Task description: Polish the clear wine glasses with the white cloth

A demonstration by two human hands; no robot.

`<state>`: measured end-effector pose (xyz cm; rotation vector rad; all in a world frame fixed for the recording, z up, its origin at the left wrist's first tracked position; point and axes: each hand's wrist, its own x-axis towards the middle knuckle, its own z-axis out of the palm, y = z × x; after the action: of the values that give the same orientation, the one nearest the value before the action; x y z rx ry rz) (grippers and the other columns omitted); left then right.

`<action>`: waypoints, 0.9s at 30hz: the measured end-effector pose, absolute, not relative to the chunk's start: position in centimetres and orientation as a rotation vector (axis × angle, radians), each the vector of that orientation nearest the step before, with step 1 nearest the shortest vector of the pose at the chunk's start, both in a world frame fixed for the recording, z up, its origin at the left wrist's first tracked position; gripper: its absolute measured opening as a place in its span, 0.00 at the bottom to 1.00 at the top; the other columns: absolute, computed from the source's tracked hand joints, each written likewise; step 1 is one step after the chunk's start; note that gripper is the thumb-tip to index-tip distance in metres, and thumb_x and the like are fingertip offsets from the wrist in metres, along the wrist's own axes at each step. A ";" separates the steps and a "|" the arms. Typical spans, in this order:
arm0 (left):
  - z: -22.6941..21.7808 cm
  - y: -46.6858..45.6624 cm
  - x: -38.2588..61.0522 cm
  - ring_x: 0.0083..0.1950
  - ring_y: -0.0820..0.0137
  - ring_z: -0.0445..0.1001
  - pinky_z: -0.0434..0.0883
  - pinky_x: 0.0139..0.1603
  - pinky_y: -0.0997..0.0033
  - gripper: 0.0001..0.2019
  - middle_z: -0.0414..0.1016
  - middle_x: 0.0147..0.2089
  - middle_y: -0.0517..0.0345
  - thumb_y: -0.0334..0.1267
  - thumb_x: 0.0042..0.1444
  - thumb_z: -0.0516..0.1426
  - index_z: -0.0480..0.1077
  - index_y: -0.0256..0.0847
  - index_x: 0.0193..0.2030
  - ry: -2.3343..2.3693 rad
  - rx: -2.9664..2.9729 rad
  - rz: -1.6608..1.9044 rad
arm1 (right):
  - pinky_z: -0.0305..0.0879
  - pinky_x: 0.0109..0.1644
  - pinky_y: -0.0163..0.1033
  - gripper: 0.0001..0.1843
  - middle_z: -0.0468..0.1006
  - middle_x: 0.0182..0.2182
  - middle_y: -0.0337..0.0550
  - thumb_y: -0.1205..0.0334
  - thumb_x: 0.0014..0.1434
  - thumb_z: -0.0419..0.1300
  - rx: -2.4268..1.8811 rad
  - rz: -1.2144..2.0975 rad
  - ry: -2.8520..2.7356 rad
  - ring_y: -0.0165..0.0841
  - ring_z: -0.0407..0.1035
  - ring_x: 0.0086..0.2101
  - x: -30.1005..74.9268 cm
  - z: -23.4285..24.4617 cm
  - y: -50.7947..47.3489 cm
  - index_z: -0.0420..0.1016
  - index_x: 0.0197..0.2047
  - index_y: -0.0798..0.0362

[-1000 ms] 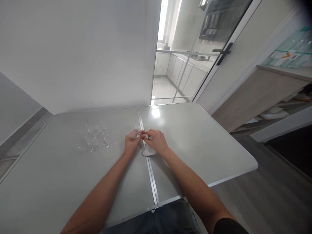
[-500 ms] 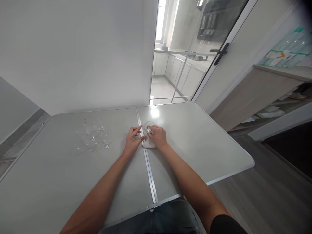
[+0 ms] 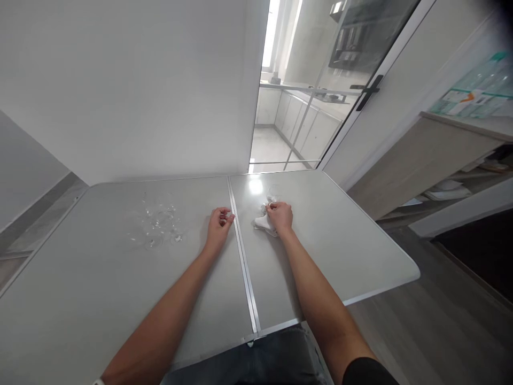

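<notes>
My right hand [image 3: 281, 216] is closed to the right of the table's seam. Its fingers pinch a small clear glass [image 3: 271, 199], whose exact shape is hard to make out. A crumpled white cloth [image 3: 263, 223] hangs under the same hand, on or just above the tabletop. Left of the seam, my left hand [image 3: 218, 223] has loosely curled fingers with the thumb apart, and I see nothing in it. Further left, several clear glass pieces [image 3: 160, 219] sit close together on the table; their outlines blur into the pale surface.
The pale table [image 3: 200, 305] has a metal seam [image 3: 242, 256] down its middle. A wall stands behind it, with a glazed door [image 3: 304, 107] at the back right. Plastic bottles [image 3: 476, 93] stand on a wooden shelf unit [image 3: 420, 149] to the right.
My right hand has moved right with the glass and cloth, away from the seam. My left hand has stayed near the seam, its fingers more curled and apart from the glass.
</notes>
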<state>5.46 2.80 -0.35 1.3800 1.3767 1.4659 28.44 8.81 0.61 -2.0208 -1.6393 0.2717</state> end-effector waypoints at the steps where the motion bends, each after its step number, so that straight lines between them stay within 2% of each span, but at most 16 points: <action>1: -0.3 2.8 5.5 0.42 0.70 0.68 0.67 0.39 0.71 0.13 0.70 0.48 0.53 0.48 0.59 0.60 0.71 0.43 0.45 1.382 1.384 1.457 | 0.65 0.37 0.34 0.15 0.85 0.36 0.47 0.50 0.60 0.59 -2.030 0.272 -1.642 0.37 0.77 0.37 28.4 0.6 8.8 0.85 0.38 0.47; 5: -0.3 2.7 5.4 0.40 0.70 0.69 0.67 0.41 0.70 0.13 0.70 0.44 0.54 0.49 0.63 0.56 0.73 0.42 0.41 1.394 1.399 1.455 | 0.66 0.39 0.35 0.15 0.85 0.37 0.47 0.51 0.61 0.58 -2.045 0.289 -1.660 0.38 0.77 0.38 28.5 0.7 8.8 0.85 0.37 0.47; 11: -0.5 2.6 5.4 0.37 0.70 0.67 0.66 0.41 0.69 0.20 0.70 0.39 0.55 0.53 0.67 0.49 0.74 0.42 0.37 1.372 1.354 1.464 | 0.65 0.40 0.36 0.13 0.84 0.37 0.46 0.51 0.60 0.59 -2.049 0.318 -1.633 0.38 0.77 0.39 28.3 1.0 8.8 0.83 0.38 0.48; 15: -0.6 2.6 5.4 0.37 0.69 0.67 0.65 0.40 0.69 0.21 0.69 0.34 0.56 0.54 0.68 0.48 0.74 0.42 0.36 1.321 1.304 1.481 | 0.64 0.37 0.38 0.20 0.82 0.37 0.49 0.45 0.55 0.64 -2.151 0.298 -1.580 0.40 0.76 0.37 28.8 2.0 8.0 0.79 0.43 0.50; 19: -0.8 2.8 5.4 0.36 0.69 0.66 0.64 0.40 0.70 0.21 0.68 0.34 0.57 0.55 0.67 0.49 0.73 0.42 0.35 1.298 1.269 1.489 | 0.60 0.31 0.37 0.13 0.80 0.30 0.48 0.49 0.55 0.62 -2.180 0.385 -1.700 0.38 0.73 0.30 29.1 3.8 6.3 0.77 0.32 0.51; 21: -0.9 2.8 5.4 0.35 0.70 0.66 0.64 0.39 0.70 0.21 0.68 0.33 0.57 0.56 0.66 0.50 0.74 0.42 0.35 1.301 1.265 1.487 | 0.58 0.30 0.36 0.13 0.78 0.26 0.45 0.51 0.56 0.61 -2.023 0.510 -1.835 0.35 0.71 0.27 28.6 4.7 5.5 0.75 0.26 0.51; 23: -1.0 2.9 5.6 0.34 0.70 0.65 0.64 0.38 0.70 0.21 0.67 0.31 0.58 0.56 0.65 0.50 0.73 0.42 0.35 1.298 1.268 1.494 | 0.57 0.29 0.35 0.15 0.77 0.25 0.42 0.52 0.58 0.60 -1.751 0.541 -1.963 0.33 0.69 0.26 27.5 5.3 4.6 0.73 0.25 0.51; 27: -0.9 2.8 5.9 0.33 0.70 0.65 0.63 0.38 0.70 0.23 0.66 0.29 0.59 0.56 0.67 0.47 0.72 0.40 0.35 1.265 1.233 1.535 | 0.59 0.34 0.35 0.15 0.75 0.24 0.39 0.54 0.64 0.56 -1.322 0.310 -2.035 0.31 0.67 0.26 24.6 5.6 3.0 0.73 0.28 0.51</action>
<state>5.90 2.84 -0.88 1.2329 1.2648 1.5348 24.59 2.96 5.57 -1.3224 -2.0350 0.3095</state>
